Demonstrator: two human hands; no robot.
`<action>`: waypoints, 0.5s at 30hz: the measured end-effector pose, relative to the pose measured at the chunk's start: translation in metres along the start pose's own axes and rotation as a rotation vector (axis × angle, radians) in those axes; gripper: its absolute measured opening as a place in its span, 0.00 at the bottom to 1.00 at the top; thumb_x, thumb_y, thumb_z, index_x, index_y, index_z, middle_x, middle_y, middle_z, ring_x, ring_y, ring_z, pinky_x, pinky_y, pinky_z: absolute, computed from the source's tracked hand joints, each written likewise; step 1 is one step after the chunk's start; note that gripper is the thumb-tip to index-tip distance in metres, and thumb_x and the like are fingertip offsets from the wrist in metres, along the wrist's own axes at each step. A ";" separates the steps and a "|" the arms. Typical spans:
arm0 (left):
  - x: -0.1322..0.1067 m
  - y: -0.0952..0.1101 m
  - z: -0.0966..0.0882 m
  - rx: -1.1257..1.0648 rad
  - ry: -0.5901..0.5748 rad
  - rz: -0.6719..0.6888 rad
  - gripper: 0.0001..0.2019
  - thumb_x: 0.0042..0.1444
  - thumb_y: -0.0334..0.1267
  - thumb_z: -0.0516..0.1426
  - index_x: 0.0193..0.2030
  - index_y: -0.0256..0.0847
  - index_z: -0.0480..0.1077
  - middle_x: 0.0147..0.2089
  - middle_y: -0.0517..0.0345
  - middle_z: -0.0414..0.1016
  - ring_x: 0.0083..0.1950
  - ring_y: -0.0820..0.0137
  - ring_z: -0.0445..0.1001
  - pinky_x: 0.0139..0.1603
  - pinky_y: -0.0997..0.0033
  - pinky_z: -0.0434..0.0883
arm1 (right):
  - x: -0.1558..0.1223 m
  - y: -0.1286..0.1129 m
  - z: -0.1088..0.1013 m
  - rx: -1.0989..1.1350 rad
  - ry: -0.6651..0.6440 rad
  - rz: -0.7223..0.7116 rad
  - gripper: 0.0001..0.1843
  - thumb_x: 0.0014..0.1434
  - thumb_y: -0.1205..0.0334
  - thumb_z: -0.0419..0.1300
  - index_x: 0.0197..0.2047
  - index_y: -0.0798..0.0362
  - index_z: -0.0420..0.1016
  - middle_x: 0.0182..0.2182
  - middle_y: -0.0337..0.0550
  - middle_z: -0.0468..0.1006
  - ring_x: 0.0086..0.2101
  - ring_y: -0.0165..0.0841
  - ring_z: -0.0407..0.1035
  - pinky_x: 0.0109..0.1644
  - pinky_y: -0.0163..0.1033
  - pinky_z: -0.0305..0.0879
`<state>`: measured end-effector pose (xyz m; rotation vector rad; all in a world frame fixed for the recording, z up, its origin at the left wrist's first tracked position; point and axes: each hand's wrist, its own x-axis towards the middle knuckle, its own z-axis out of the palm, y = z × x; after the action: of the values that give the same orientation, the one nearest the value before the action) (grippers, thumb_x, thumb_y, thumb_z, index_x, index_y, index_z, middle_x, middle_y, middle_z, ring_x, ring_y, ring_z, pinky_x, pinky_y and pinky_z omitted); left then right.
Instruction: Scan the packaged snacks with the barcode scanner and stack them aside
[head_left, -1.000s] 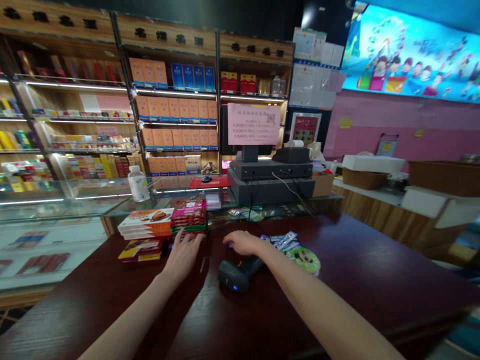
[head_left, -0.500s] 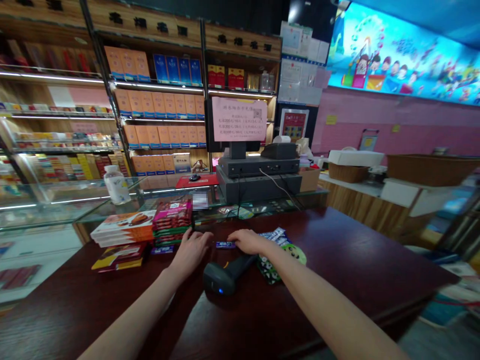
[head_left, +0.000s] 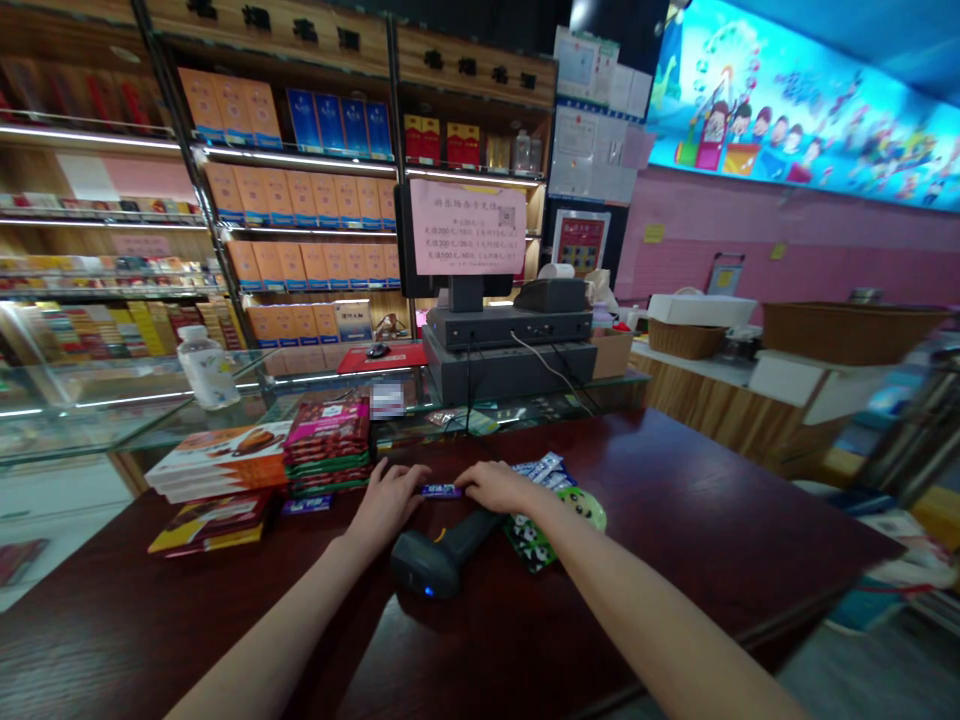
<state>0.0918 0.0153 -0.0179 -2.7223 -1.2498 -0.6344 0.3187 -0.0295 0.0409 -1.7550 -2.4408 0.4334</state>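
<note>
A small purple wrapped snack bar (head_left: 441, 491) lies between my two hands just above the dark tabletop. My right hand (head_left: 491, 486) pinches its right end. My left hand (head_left: 391, 494) is closed at its left end, with the fingertips partly hidden. In front of my hands a black barcode scanner (head_left: 426, 566) rests with a blue light lit, its handle running under my right wrist. Partly beneath my right forearm are a green panda-print packet (head_left: 583, 507) and blue-and-white packets (head_left: 546, 468).
Left of my hands are stacked maroon and green snack packets (head_left: 330, 440), white-and-orange boxes (head_left: 225, 460), yellow-and-maroon packs (head_left: 214, 525) and another purple bar (head_left: 307, 504). Behind the table stand a cash register (head_left: 510, 370), a monitor bearing a pink sign (head_left: 466, 228) and a white bottle (head_left: 206, 370).
My left hand has come up to the left end of the snack bar, closing the small gap. The right hand stays on its end. The whole view has shifted slightly.
</note>
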 end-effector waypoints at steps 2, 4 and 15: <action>0.000 0.001 0.000 -0.009 -0.008 -0.005 0.17 0.58 0.30 0.57 0.53 0.49 0.67 0.48 0.60 0.81 0.55 0.64 0.75 0.69 0.44 0.52 | 0.001 0.001 0.001 0.001 0.005 0.004 0.23 0.61 0.65 0.52 0.56 0.39 0.78 0.55 0.41 0.79 0.57 0.45 0.71 0.60 0.51 0.62; 0.000 0.003 -0.002 -0.018 -0.015 -0.011 0.17 0.58 0.30 0.57 0.53 0.50 0.67 0.47 0.61 0.82 0.55 0.63 0.74 0.69 0.44 0.51 | 0.002 0.001 0.003 -0.002 0.007 0.001 0.23 0.61 0.65 0.52 0.56 0.40 0.78 0.55 0.42 0.79 0.57 0.45 0.71 0.60 0.51 0.62; -0.010 0.005 -0.020 -0.075 0.063 -0.041 0.09 0.62 0.33 0.53 0.48 0.47 0.64 0.45 0.61 0.80 0.51 0.67 0.76 0.71 0.47 0.48 | -0.002 -0.005 0.004 0.063 0.098 -0.012 0.20 0.61 0.57 0.58 0.55 0.40 0.78 0.52 0.39 0.81 0.54 0.42 0.73 0.58 0.46 0.62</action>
<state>0.0829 -0.0002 -0.0036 -2.7187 -1.2962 -0.7806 0.3139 -0.0334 0.0387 -1.6936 -2.3439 0.4081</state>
